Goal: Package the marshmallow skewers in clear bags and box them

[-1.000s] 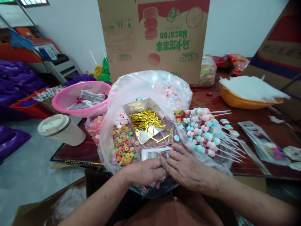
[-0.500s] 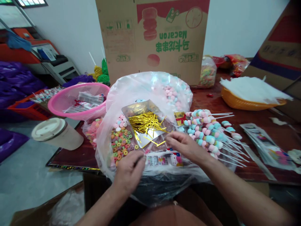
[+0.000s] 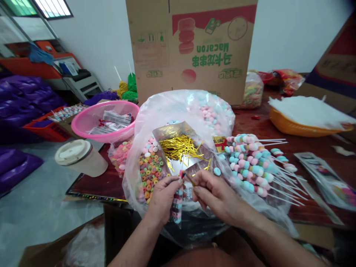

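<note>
Dark wood counter (image 3: 258, 124) is crowded; a big clear plastic bag of sweets (image 3: 155, 111) sits right in front of me. My left hand (image 3: 162, 194) has its grip closed on the neck of a clear printed packet w/ a candy skewer inside (image 3: 177, 207), which hangs over the bag's near edge. My right hand (image 3: 218, 194) has its grip pinched narrow on a thin gold twist tie (image 3: 189, 178), touching the packet neck. A pile of loose gold ties (image 3: 180, 146) lies just beyond. My read: keep the neck bunched tight, lay the tie square across it, wind close under the L fingers. Film could slip if the pinch eases.
</note>
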Available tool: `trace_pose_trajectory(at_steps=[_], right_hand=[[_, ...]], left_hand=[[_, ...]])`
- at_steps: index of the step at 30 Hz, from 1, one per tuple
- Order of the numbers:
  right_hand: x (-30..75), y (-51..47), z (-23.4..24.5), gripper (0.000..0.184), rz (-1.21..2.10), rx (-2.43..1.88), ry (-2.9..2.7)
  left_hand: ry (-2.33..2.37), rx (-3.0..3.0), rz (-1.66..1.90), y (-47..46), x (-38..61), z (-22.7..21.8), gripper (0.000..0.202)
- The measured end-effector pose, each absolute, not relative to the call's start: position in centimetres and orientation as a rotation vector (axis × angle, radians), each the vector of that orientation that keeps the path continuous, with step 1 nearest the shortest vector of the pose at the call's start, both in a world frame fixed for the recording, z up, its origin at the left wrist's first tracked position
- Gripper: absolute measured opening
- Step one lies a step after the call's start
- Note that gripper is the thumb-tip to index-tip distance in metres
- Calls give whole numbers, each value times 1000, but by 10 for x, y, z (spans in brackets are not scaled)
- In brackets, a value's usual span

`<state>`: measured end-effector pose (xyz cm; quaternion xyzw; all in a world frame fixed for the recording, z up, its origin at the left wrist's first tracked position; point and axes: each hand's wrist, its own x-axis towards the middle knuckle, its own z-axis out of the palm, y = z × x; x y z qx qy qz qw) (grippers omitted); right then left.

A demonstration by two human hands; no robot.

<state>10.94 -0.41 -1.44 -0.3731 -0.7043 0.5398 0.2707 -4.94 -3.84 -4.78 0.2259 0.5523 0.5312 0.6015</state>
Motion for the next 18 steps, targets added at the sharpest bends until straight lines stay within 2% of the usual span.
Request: trace_pose_trajectory(at_steps=[8, 14, 18], right_hand=[[98, -14, -41, 27, 1298, -1189, -1757], [104, -20, -43, 27, 1160, -1160, -1848], [104, -26, -46, 22, 870, -1116, -1990]], left_hand=[[1422, 1021, 1201, -45, -34, -46, 13], [1325, 1106, 1105, -54, -34, -42, 17], [1231, 969, 1107, -59, -34, -47, 19]])
